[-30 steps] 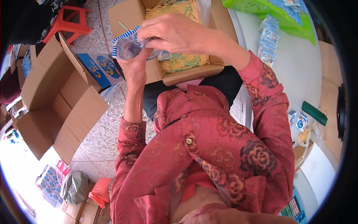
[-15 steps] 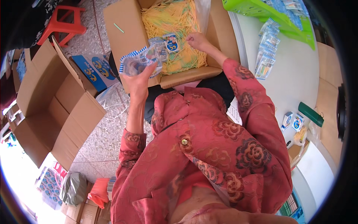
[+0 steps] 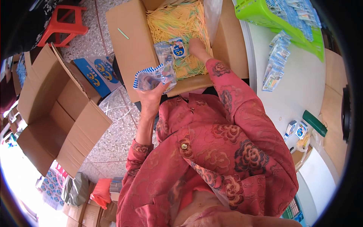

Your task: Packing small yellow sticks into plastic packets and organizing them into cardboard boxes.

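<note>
My left hand (image 3: 150, 101) is closed on a crumpled strip of clear plastic packets (image 3: 149, 78) with blue-and-white striped edges, held over the near left rim of a cardboard box (image 3: 133, 45). The strip trails into the box, where a packet with a round blue picture (image 3: 177, 47) lies on top. Thin yellow, orange and pale green sticks (image 3: 174, 20) fill the box in a loose heap. My right hand (image 3: 197, 50) reaches down into this heap, right of the packet. Its fingers are hidden, so any stick in them cannot be made out.
An open carton (image 3: 56, 113) stands at left beside a blue printed box (image 3: 90, 77) and a red stool (image 3: 64, 24). On the white table (image 3: 261, 102) at right are a stack of packets (image 3: 276, 62), a green basket (image 3: 261, 17) of packets, and a green bottle-like container (image 3: 314, 123).
My right hand has moved down into the sticks, its wrist now bent over the box. My left hand has shifted slightly right and nearer with the strip of packets.
</note>
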Motion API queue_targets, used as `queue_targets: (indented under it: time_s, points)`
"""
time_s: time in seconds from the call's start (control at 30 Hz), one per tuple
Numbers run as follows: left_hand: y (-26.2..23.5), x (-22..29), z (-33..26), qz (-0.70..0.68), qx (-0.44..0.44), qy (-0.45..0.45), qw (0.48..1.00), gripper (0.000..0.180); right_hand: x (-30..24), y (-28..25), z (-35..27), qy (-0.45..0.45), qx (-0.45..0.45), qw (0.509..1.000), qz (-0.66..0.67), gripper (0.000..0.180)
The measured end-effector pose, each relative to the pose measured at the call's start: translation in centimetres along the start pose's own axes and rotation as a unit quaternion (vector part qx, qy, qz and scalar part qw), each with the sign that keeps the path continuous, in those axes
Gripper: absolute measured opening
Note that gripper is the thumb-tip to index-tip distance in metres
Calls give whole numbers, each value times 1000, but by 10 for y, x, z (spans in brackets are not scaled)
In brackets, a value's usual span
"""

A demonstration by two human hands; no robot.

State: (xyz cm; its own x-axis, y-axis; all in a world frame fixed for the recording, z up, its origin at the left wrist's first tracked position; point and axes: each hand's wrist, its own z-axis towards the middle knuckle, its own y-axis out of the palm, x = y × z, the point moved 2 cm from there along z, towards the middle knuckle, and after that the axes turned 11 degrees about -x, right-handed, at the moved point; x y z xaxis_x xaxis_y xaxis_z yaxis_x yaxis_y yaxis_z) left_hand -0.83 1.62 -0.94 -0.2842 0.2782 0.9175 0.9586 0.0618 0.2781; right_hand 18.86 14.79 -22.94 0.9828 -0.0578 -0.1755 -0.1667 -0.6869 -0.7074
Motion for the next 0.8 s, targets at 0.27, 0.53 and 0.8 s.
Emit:
queue_targets:
  time_s: [0.27, 0.53, 0.8]
  points:
    - [3, 2, 6, 12, -8, 1, 1000, 26, -4, 7, 9, 39, 11, 998, 51, 22]
    - [4, -2, 3, 4, -20, 0, 1000, 20, 14, 4, 2, 59, 46, 989, 126, 21]
    - [11, 1, -9, -13, -12, -2, 1000, 28, 43, 0, -6, 48, -85, 960, 263, 18]
